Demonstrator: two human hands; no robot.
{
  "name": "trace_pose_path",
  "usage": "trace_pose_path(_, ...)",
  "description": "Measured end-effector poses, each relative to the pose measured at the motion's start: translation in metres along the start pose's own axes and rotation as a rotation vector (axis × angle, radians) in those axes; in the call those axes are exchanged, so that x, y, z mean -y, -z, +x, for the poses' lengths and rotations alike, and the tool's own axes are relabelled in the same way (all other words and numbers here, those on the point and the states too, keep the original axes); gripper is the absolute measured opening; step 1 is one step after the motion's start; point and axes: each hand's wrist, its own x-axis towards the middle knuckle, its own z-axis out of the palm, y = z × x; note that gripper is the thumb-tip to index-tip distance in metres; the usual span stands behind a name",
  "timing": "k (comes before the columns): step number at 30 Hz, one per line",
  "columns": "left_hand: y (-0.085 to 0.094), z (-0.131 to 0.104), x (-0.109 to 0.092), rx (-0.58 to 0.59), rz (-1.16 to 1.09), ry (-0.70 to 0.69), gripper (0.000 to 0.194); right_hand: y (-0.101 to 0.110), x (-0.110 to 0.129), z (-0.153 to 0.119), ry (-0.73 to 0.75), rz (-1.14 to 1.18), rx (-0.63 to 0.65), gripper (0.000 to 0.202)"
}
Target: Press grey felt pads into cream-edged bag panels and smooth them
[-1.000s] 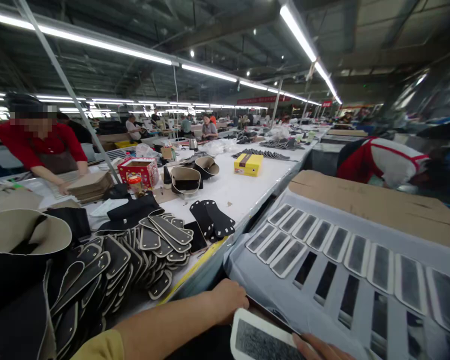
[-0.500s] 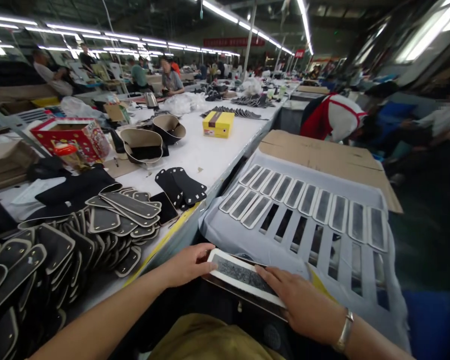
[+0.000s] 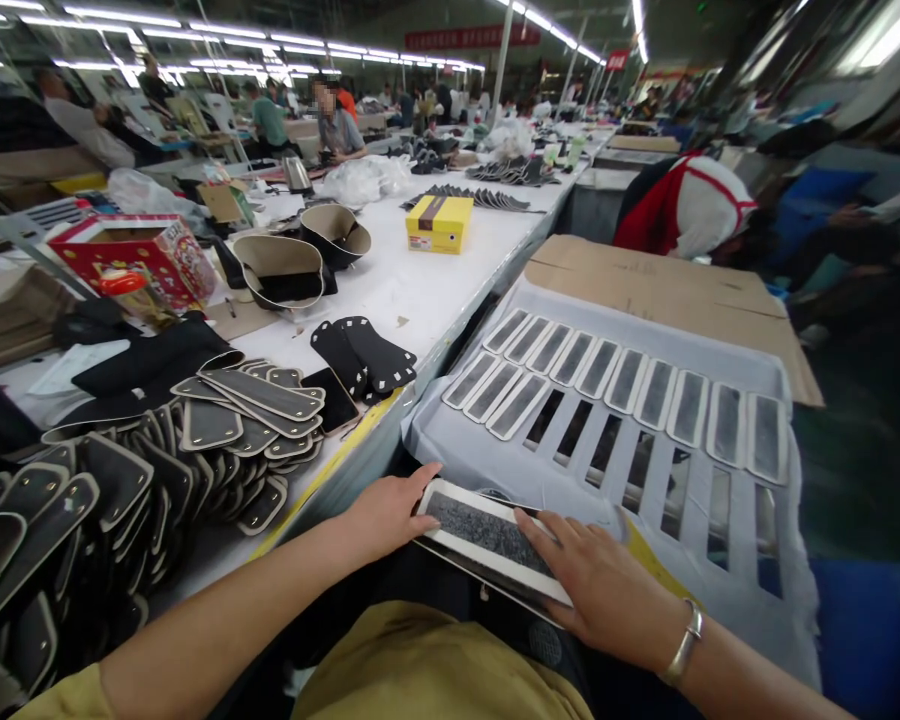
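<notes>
Above my lap lies a flat rectangular panel point(image 3: 484, 525) with a dark grey speckled centre and a white border, tilted down to the right. My left hand point(image 3: 390, 512) is closed on its left end, thumb on top. Across the right end lies my right hand point(image 3: 607, 580), its fingers on the upper face and the thumb at the near edge. A thin dark edge shows under the panel; what it belongs to is mostly hidden. Similar white-bordered panels point(image 3: 624, 381) lie in rows on a grey cloth-covered slatted rack point(image 3: 450, 440) to the right.
Left, a white table point(image 3: 435, 300) bears a heap of dark pieces with pale edging point(image 3: 127, 480), black pieces point(image 3: 379, 355), a yellow box point(image 3: 440, 224) and a red box point(image 3: 135, 260). Cardboard point(image 3: 667, 290) covers the rack's far end. A bent-over person point(image 3: 682, 205) is beyond it.
My view has shifted slightly, and the table things appear a little higher. The panel stays between both hands; my right fingers are a little more spread over it.
</notes>
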Motion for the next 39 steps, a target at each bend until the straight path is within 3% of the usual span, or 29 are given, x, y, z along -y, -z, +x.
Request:
trace_pose_path(5, -0.002, 0.002, 0.001, -0.05, 0.071, 0.009, 0.068, -0.007, 0.007, 0.003, -0.071, -0.072, -0.054, 0.074)
trace_pose_path(8, 0.002, -0.005, 0.003, -0.05, -0.067, -0.02, 0.066, -0.009, 0.011, 0.0, -0.059, -0.122, -0.052, 0.078)
trace_pose_path(13, 0.006, -0.018, 0.01, 0.05, -0.353, -0.054, 0.058, -0.005, 0.007, -0.003, 0.045, -0.089, 0.001, 0.084)
trace_pose_path(16, 0.003, -0.021, 0.011, -0.01, -0.252, -0.134, 0.063, -0.005, 0.005, -0.001, 0.084, -0.049, 0.019, 0.084)
trace_pose_path(23, -0.005, -0.025, 0.01, -0.094, -0.171, -0.265, 0.072, -0.007, 0.002, 0.006, -0.066, 0.033, 0.096, 0.082)
trace_pose_path(30, -0.03, -0.03, 0.015, -0.289, 0.171, -0.436, 0.02, -0.01, 0.006, 0.011, -0.088, -0.039, 0.041, 0.081)
trace_pose_path(35, -0.025, -0.021, -0.006, -0.187, 0.448, -0.363, 0.01, -0.012, 0.009, 0.009, -0.047, -0.068, 0.023, 0.08)
trace_pose_path(39, -0.023, -0.015, -0.02, -0.124, 0.553, -0.286, 0.014, -0.012, 0.004, 0.004, -0.026, -0.003, -0.008, 0.079)
